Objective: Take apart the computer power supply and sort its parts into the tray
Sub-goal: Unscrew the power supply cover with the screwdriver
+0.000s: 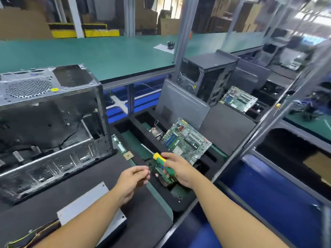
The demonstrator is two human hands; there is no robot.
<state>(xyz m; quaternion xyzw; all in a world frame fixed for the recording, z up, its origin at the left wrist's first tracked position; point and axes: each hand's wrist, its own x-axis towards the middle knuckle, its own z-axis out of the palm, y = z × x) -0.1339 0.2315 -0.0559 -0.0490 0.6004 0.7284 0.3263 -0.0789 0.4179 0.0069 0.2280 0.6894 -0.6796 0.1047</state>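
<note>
Black foam bench mat (35, 212). Power supply (84, 203), near left: metal-cased, judged heavy, rigid; to be lifted by casing sides, not cables (35, 231). Small part (148, 170), unidentifiable, pinched by left hand (130, 181); screwdriver (158, 157) gripped by right hand (179, 170) above tray (133, 122).

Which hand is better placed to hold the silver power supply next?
Probably the left hand: the power supply lies just by its forearm. The right hand grips the screwdriver over the tray, farther away. The left fingers may pinch something small; too blurred to tell.
</note>
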